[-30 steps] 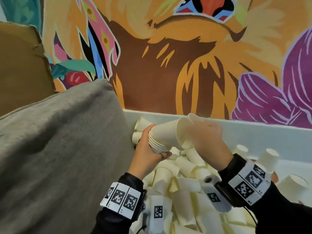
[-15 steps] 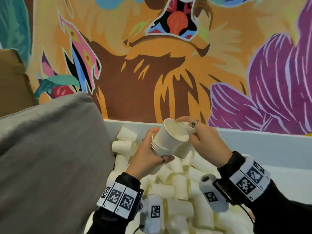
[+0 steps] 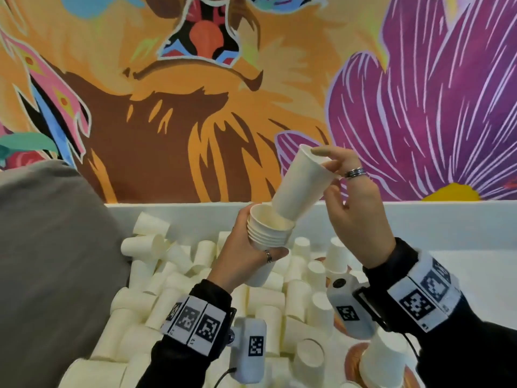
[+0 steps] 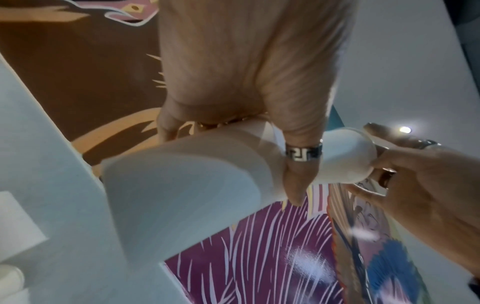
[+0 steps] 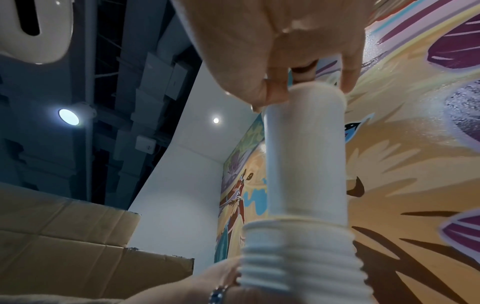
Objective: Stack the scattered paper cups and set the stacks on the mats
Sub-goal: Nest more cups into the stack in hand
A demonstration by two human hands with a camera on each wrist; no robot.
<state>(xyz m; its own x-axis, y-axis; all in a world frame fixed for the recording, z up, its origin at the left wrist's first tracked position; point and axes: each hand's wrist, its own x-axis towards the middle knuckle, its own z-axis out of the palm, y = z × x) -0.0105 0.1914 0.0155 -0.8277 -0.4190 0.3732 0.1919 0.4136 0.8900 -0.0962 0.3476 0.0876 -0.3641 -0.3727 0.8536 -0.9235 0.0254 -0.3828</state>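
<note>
My left hand [image 3: 246, 261] grips a stack of several nested white paper cups [image 3: 268, 233], mouth up, above the pile. My right hand [image 3: 347, 197] pinches the rim of a single white cup [image 3: 302, 186], tilted, with its base just inside the mouth of the stack. In the right wrist view the single cup [image 5: 306, 156] stands in the ribbed stack [image 5: 298, 265], fingertips [image 5: 270, 94] at its rim. In the left wrist view my ringed thumb [image 4: 301, 156] wraps the stack [image 4: 197, 181]. Loose cups [image 3: 179, 284] lie scattered below. An orange mat [image 3: 352, 359] peeks out at lower right.
A grey cushion [image 3: 56, 261] fills the left side. The white table's back wall [image 3: 195, 217] meets a painted mural. A few upside-down cups [image 3: 383, 357] stand at lower right. A cardboard box [image 5: 64, 236] shows in the right wrist view.
The stack has turned from lying sideways to mouth up. My right hand has lifted a single cup above it and brought its base into the stack's mouth. The head view has swung right.
</note>
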